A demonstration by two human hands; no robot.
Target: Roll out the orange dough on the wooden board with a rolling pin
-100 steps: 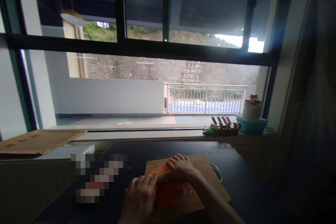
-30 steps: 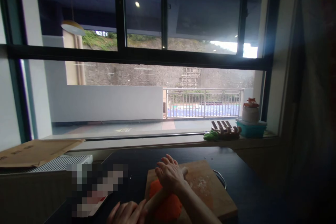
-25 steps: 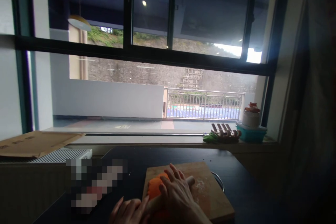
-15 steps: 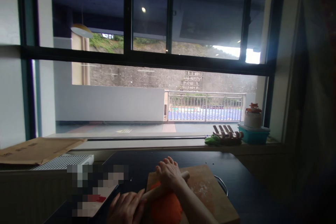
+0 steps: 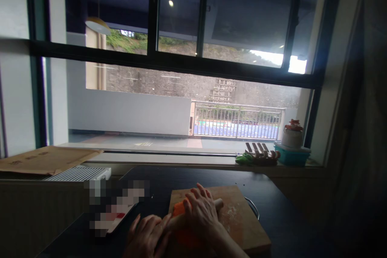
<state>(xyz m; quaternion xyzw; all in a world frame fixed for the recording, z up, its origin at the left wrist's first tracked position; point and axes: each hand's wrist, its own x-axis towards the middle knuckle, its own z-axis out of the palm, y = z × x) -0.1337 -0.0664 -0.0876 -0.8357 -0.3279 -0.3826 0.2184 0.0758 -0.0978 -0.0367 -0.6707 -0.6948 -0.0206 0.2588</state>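
A wooden rolling pin (image 5: pixel 175 222) lies at a slant across flat orange dough (image 5: pixel 179 209). Under the dough is a wooden cutting board (image 5: pixel 250 229) dusted with white powder. My left hand (image 5: pixel 147 231) is closed over the pin's left end, fingers bent. My right hand (image 5: pixel 202 206) presses on the pin towards its right end, with its fingers reaching over the far side; the tip of the pin sticks out beyond it. Both hands and the right forearm cover part of the dough, and its near part lies in shadow.
The board rests on a dark table (image 5: pixel 169 175). A blurred-out flat item (image 5: pixel 121 209) lies left of it. A metal handle or ring (image 5: pixel 253 208) shows by the board's right edge. On the windowsill are a teal box (image 5: pixel 292 156), a jar (image 5: pixel 292 137) and a brown rack (image 5: pixel 263 155).
Both hands have moved the rolling pin slightly towards me over the dough. More orange shows beyond the pin. The camera view has tilted a little.
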